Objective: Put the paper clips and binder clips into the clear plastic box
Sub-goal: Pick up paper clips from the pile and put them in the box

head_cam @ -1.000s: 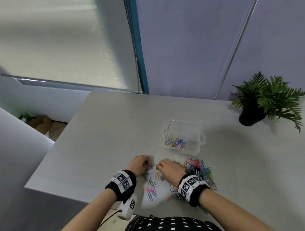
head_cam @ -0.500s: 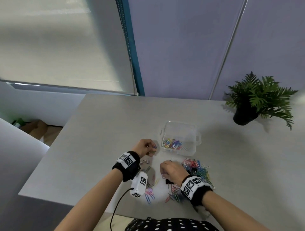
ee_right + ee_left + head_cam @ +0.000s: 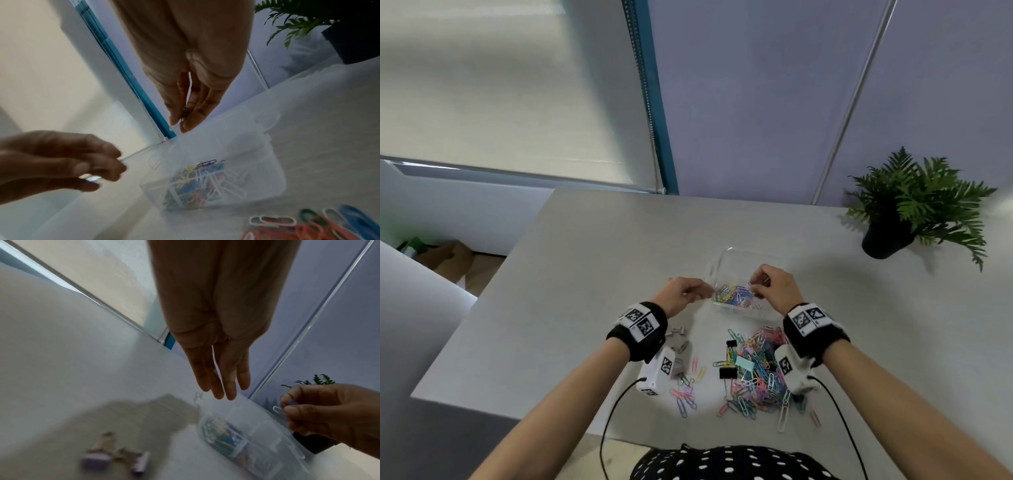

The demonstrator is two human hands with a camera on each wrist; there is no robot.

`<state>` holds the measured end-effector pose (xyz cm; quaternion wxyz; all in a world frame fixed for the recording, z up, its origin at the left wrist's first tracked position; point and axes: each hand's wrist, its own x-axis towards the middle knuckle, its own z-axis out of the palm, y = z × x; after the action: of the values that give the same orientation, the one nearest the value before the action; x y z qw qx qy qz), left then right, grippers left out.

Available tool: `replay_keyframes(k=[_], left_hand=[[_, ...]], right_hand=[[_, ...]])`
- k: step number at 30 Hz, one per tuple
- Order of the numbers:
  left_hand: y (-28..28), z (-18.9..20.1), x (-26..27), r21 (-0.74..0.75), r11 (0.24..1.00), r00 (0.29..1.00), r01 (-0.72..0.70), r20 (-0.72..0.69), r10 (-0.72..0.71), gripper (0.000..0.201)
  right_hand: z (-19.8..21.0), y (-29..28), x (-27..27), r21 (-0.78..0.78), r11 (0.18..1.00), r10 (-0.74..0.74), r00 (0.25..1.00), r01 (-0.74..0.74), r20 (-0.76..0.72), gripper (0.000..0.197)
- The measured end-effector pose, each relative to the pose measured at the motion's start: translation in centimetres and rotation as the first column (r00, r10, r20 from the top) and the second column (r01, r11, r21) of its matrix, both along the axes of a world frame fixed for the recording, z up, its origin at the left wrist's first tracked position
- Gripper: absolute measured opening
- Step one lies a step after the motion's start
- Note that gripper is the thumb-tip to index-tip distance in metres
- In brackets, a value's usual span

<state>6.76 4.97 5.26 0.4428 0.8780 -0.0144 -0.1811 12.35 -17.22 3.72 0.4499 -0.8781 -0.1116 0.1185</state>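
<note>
The clear plastic box [image 3: 743,256] stands mid-table with coloured paper clips [image 3: 736,296] in its near half. My right hand [image 3: 756,286] hovers over it and pinches a few paper clips [image 3: 278,409] between thumb and fingers. At the box's left edge my left hand [image 3: 705,293] has its fingers drawn together on what looks like a thin white clip [image 3: 91,177]. A pile of paper clips [image 3: 758,373] lies in front of the box. Black binder clips [image 3: 728,372] and a teal one [image 3: 745,363] sit in that pile, and lilac ones [image 3: 678,331] lie left of it.
A potted fern [image 3: 887,236] stands at the table's far right. The table's left edge [image 3: 482,305] drops to the floor, where a cardboard box [image 3: 446,257] lies. Cables hang from both wrist cameras over the near edge.
Both hands have left the pile and moved forward to the box. The right hand rose from the table with clips and is over the box; the left reached its left edge.
</note>
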Motion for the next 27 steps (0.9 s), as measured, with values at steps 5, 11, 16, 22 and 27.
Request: replay_keyframes(k=[5, 11, 16, 22, 27], left_hand=[[4.0, -0.8, -5.2, 0.065, 0.998, 0.998, -0.016, -0.058, 0.02, 0.043], [3.3, -3.3, -9.9, 0.273, 0.956, 0.994, 0.109, -0.017, -0.108, 0.031], [3.2, -5.1, -11.4, 0.424, 0.903, 0.983, 0.066, 0.129, -0.133, 0.026], [2.2, -5.9, -10.0, 0.605, 0.793, 0.976, 0.081, 0.112, -0.185, 0.047], [1.8, -6.0, -8.7, 0.683, 0.72, 0.964, 0.122, 0.09, -0.249, 0.037]], right_hand=[[-0.5, 2.6, -2.0, -0.401, 0.879, 0.315, 0.945, -0.258, 0.083, 0.017], [-0.7, 6.4, -7.7, -0.514, 0.582, 0.754, 0.655, -0.63, 0.051, 0.032], [-2.9, 8.4, -9.3, -0.609, 0.407, 0.821, 0.565, -0.681, -0.083, 0.077], [-3.5, 8.8, -9.8, -0.634, 0.447, 0.796, 0.604, -0.631, -0.039, 0.069], [-3.8, 8.0, -10.2, -0.606, 0.503, 0.783, 0.622, -0.616, 0.017, 0.029]])
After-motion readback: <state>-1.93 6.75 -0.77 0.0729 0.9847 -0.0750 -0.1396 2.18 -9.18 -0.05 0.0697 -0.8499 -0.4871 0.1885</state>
